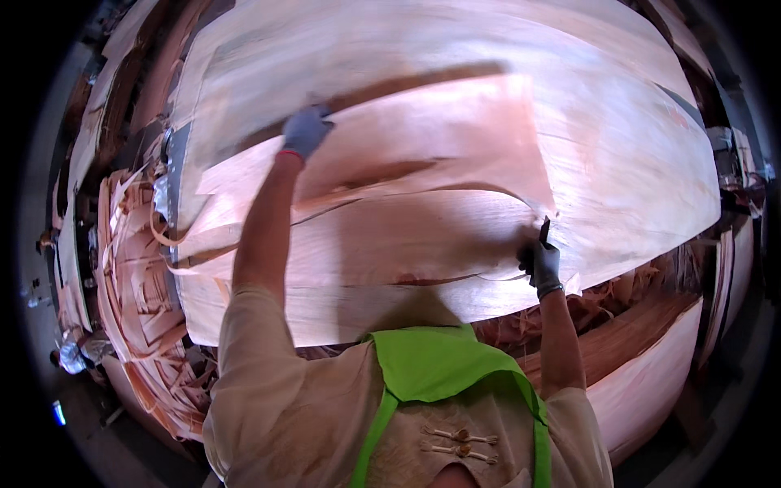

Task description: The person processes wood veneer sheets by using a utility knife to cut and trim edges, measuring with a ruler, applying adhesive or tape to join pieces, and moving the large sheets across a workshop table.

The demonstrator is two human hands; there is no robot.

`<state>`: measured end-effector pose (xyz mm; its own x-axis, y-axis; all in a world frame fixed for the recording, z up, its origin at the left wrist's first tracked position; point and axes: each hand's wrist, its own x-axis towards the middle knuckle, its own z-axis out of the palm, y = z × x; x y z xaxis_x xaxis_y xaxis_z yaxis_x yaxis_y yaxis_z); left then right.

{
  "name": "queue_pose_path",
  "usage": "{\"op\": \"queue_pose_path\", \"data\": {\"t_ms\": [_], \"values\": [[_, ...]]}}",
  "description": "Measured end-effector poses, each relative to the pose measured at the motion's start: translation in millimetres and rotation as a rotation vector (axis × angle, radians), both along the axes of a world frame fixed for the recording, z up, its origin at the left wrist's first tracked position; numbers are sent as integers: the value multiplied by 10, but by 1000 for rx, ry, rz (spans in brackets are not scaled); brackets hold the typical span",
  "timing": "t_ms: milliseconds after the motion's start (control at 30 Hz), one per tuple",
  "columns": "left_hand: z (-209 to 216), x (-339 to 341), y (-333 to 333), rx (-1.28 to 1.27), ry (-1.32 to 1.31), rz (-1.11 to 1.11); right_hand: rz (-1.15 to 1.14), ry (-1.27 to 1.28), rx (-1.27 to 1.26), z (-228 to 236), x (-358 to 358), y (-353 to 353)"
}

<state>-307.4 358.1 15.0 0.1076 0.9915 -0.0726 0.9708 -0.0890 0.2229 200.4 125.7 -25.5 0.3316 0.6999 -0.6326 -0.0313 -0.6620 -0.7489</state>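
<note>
A thin pinkish wood veneer sheet (431, 134) lies partly raised over a broad, pale stack of veneer (634, 154). At its far left edge, my left hand (305, 132), in a grey glove with a red cuff, is closed on the sheet; the fingertips are blurred. A second veneer piece (423, 232) with a wavy, split edge lies nearer to me. My right hand (543, 264), in a dark grey glove, grips a short black tool (545, 230) that looks like a knife. Its tip rests by the right end of that nearer piece.
Curled veneer scraps (146, 301) are heaped at the left of the stack. More brown scraps (521, 325) lie below its near edge, beside another veneer pile (651, 382) at the right. Long veneer sheets (89, 195) stand along the far left.
</note>
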Motion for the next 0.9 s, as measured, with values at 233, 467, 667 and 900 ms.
{"op": "queue_pose_path", "data": {"t_ms": [233, 467, 667, 900], "values": [[1638, -913, 368, 737, 136, 294, -41, -16, -17, 28, -28, 16], [1917, -552, -229, 1043, 491, -206, -16, -45, 15, 73, -46, -3], [543, -352, -108, 458, 740, -2, 15, -24, 37, -103, 49, 0], [767, 802, -1056, 469, 71, -366, 4, 48, 113, -5, -86, 21]]}}
